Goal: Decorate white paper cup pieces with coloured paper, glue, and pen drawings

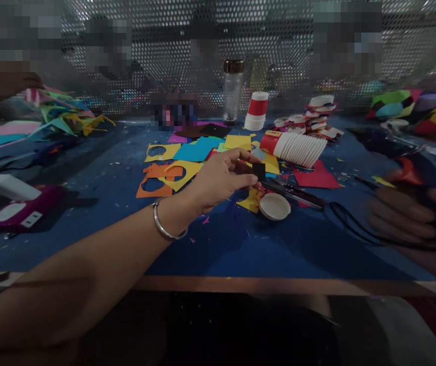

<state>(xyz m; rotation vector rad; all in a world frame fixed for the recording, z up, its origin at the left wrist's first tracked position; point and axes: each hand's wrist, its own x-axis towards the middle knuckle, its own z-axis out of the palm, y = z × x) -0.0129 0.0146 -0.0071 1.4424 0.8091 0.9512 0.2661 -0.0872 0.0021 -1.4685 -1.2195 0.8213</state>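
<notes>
My left hand [220, 178] reaches out over the blue table [107, 168], a silver bangle on its wrist. Its fingers pinch a small black square of paper [258, 171]. Just below lies an upturned white paper cup [275, 206] and black scissors [298, 194]. My right hand [404, 218] sits at the right edge, blurred, its fingers curled around a dark tool [427, 178] with a black cord [349, 223] trailing from it.
Coloured paper sheets with round cut-outs [168, 170] lie mid-table. A sleeve of paper cups [296, 147] lies on its side, a stack [256, 112] stands behind, next to a clear bottle [232, 91]. Another person's hand [0, 84] is far left. A perforated metal screen backs the table.
</notes>
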